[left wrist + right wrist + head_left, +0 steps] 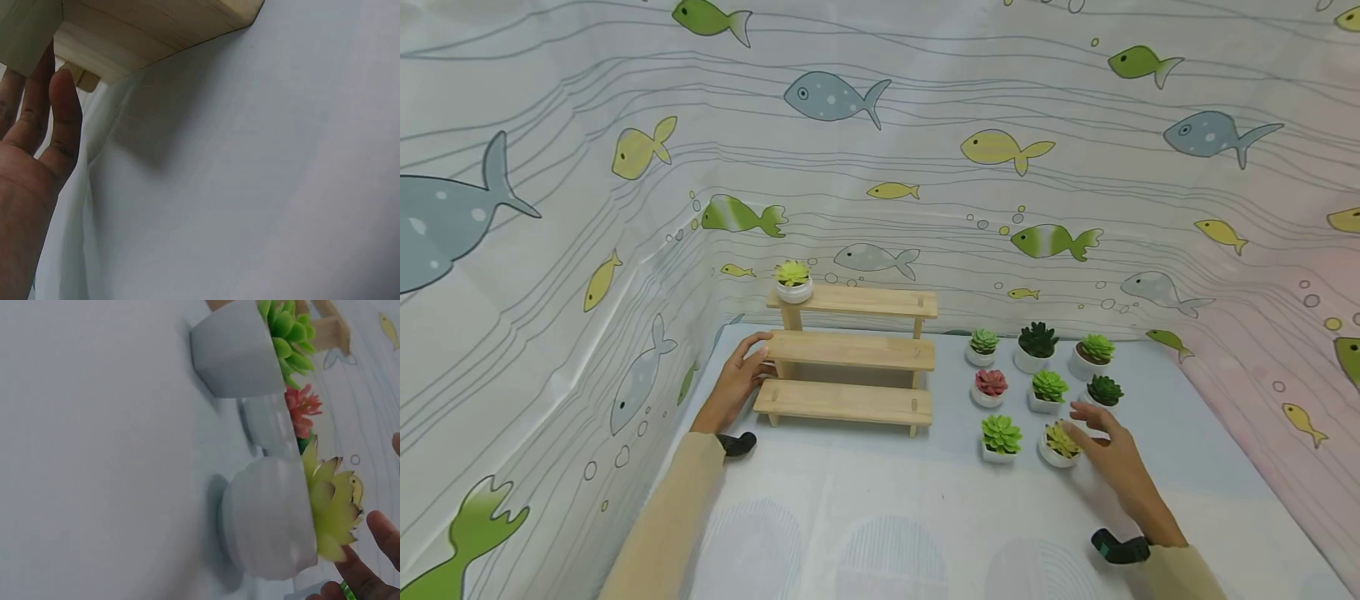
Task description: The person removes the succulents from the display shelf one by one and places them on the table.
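My left hand [741,379] is at the left end of a three-tier wooden shelf [850,350], its fingers above and below the end of the middle board. In the left wrist view, fingers [62,112] of that hand pass partly behind the wood. My right hand [1112,458] is spread at a yellow-green succulent [1060,440] in a round white pot, thumb and fingertips close to its leaves. The right wrist view shows this pot [269,519] standing on the cloth, with fingers [387,537] beside the leaf tips.
A small potted succulent [793,282] stands on the top board's left end. Several more stand right of the shelf, including a red one [989,387], a bright green one [1001,437] and a dark green one [1103,392] just beyond my right hand. Fish-print cloth [820,167] hangs behind.
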Available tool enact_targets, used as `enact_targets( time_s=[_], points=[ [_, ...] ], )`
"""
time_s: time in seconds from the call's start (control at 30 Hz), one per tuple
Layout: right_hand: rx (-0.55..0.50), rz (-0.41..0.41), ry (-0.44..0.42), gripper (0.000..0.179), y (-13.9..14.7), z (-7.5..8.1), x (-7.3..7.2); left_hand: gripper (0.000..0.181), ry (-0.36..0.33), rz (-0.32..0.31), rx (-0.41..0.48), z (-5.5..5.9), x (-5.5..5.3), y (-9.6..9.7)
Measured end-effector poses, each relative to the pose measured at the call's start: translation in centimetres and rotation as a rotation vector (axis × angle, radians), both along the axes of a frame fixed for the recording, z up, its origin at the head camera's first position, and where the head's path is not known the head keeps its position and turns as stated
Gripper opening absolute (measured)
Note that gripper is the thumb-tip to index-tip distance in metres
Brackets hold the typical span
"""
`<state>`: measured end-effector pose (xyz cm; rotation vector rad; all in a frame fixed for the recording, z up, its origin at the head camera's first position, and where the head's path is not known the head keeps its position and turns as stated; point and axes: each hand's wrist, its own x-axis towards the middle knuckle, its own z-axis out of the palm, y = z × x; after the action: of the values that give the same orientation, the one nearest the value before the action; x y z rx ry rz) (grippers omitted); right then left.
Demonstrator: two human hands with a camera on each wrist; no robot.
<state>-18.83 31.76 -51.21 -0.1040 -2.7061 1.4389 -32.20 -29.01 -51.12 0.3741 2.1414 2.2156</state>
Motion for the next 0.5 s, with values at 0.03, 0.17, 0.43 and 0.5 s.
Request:
enact_targets(
  time_s=[0.03, 0.17, 0.43, 0.5],
  points=[
    [0.009, -0.001, 0.011, 0.067, -0.2, 0.3, -0.3, 0.05, -0.006, 0.001, 0.0, 0.1, 0.1, 0.0],
    [0.016, 0.003, 0.055, 0.063, -1.1, 1.5, -1.3, 0.049, -0.014, 0.007, 0.003, 0.0, 0.1, 0.0],
    [-0.01, 0.051, 0.121, 0.055, -3.4, 3.8, -3.5, 0.049, -0.001, 0.003, 0.001, 0.2, 0.3, -0.1],
    [-0.017, 0.077, 0.136, 0.051, -4.1, 4.6, -4.2, 0.049, 0.003, 0.0, -0.003, 0.2, 0.3, -0.1]
  ],
)
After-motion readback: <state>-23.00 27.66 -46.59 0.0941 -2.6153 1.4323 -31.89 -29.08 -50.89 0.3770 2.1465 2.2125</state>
